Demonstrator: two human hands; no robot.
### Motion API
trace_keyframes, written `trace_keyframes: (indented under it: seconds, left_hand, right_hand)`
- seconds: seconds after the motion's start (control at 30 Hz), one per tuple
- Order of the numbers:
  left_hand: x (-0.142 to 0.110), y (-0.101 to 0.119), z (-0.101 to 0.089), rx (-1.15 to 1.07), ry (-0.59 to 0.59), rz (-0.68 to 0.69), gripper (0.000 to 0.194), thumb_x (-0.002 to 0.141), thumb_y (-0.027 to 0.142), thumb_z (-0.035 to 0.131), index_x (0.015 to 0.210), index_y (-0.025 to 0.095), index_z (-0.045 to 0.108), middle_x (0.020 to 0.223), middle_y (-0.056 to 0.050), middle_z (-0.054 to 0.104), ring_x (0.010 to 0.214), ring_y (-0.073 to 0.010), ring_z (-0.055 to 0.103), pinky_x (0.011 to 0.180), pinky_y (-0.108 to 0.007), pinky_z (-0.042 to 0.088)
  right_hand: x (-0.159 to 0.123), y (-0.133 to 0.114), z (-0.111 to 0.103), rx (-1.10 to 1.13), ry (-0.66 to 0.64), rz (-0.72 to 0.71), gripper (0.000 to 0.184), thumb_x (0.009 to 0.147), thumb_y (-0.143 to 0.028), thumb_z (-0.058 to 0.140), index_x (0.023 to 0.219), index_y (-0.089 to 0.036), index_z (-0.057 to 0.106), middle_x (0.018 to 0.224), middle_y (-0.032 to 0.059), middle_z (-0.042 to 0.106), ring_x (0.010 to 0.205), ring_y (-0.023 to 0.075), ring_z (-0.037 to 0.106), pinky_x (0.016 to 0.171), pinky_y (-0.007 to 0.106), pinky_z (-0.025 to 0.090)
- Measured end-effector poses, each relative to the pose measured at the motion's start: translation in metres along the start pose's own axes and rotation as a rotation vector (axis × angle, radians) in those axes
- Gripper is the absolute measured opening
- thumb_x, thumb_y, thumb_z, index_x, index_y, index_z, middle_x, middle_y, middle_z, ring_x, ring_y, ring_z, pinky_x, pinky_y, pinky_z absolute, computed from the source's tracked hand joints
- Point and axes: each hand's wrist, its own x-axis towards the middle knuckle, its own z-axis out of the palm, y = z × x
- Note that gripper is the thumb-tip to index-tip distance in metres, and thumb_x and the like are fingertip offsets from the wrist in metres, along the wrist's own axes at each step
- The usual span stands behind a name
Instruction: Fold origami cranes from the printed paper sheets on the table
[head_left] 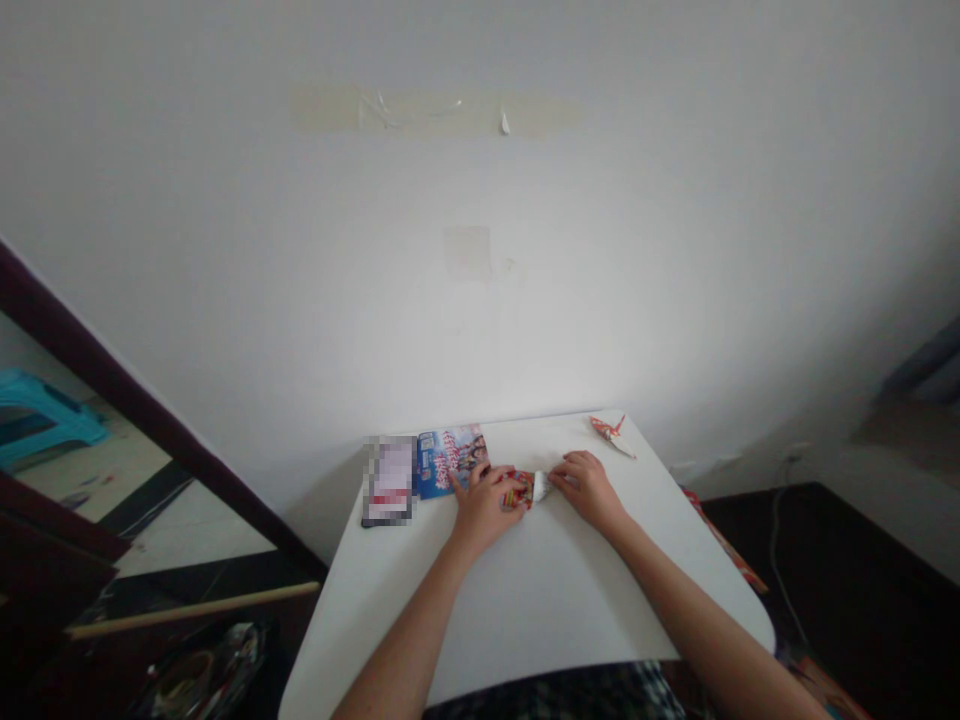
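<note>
A small piece of folded paper (538, 487), red printed on one side and white at its right end, lies on the white table between my hands. My left hand (486, 500) presses it down from the left, fingers bent over the red part. At the white end, my right hand (592, 490) has its fingers together in a pinch on the edge. The fingertips hide some of the paper. Beyond my right hand, a folded paper crane (609, 432) in red and white rests near the table's back right corner.
A blue printed flyer (442, 465) lies behind my left hand, with a blurred-out phone-like object (390, 480) left of it. The white table (555, 600) stands against the wall (600, 250). On the floor at left are a wooden stick (202, 607) and a dark bag (202, 670).
</note>
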Motion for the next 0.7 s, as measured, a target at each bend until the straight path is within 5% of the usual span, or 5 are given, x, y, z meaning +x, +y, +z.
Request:
trace_keyframes:
  seconds: [0.7]
  left_hand:
    - [0.003,0.004,0.002,0.002,-0.009,-0.031,0.018,0.083,0.047,0.072,0.099,0.042,0.076,0.142,0.005,0.061,0.139,-0.0338,0.038,0.113,-0.081,-0.003]
  right_hand:
    - [0.000,-0.014,0.002,-0.118,-0.037,0.098,0.022,0.096,-0.037,0.057,0.092,-0.028,0.076,0.096,0.0052,0.069,0.105,0.0229,0.058,0.113,0.051,0.029]
